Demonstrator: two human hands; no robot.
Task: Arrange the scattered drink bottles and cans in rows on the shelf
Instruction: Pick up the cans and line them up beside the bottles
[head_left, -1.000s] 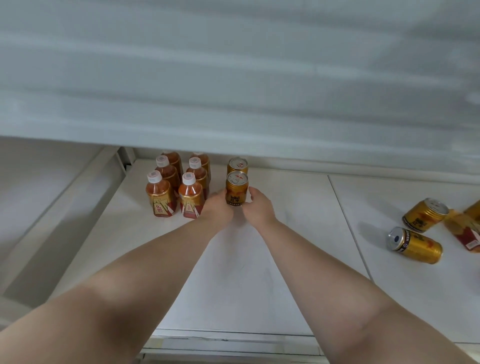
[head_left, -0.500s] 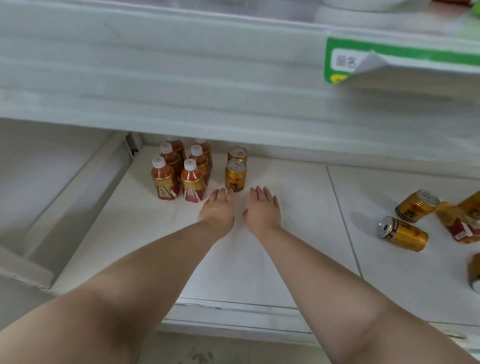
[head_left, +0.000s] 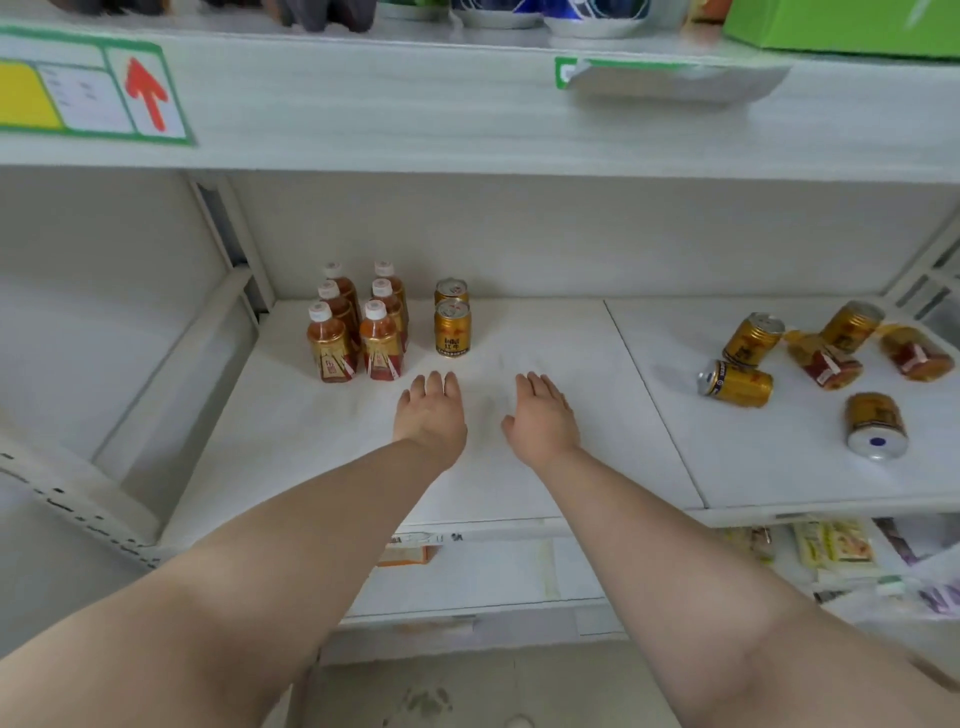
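On the white shelf (head_left: 519, 467), several brown tea bottles (head_left: 358, 322) with white caps stand in two rows at the back left. Two gold cans (head_left: 452, 328) stand upright in a line just right of them. My left hand (head_left: 430, 413) hovers flat and empty in front of the bottles and cans. My right hand (head_left: 543, 415) is beside it, fingers straight, holding nothing. At the right, several gold cans (head_left: 736, 383) and tea bottles (head_left: 826, 361) lie scattered on their sides.
A shelf board with a green price label (head_left: 93, 88) hangs low overhead. The shelf's left side panel (head_left: 171, 374) is close to the bottles. A lower shelf holds packets (head_left: 836, 545). A seam (head_left: 649, 400) divides the two shelf panels.
Both hands let go of the front gold can and drew back toward me, opening flat; the right hand drifted rightward. The view pulled back and tilted up, showing more scattered drinks.
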